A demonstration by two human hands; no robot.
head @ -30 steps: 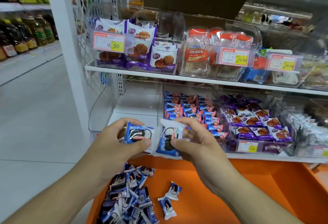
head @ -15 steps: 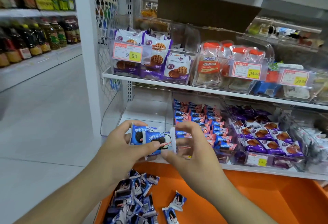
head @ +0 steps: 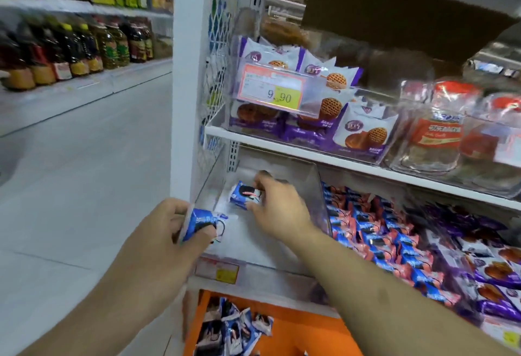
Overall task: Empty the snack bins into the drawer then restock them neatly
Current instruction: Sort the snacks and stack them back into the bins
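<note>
We work at the clear plastic bin (head: 315, 186) on the lower shelf. Our right hand (head: 277, 209) reaches inside it, fingers pinching one small blue foil cookie packet (head: 244, 194) near the bin's back. Our left hand (head: 166, 231) waits at the bin's front edge, gripping a second blue foil packet (head: 201, 224). More packets lie heaped in the orange drawer (head: 307, 333) below.

We judge each packet to be light, with slick, crinkly film over a brittle biscuit. We take hold across the flat faces or by the sealed end fins, with gentle pressure only; squeezing the middle could crack the contents. Because the film slides easily, we set packets down rather than drop them, so rows stay neat.
</note>
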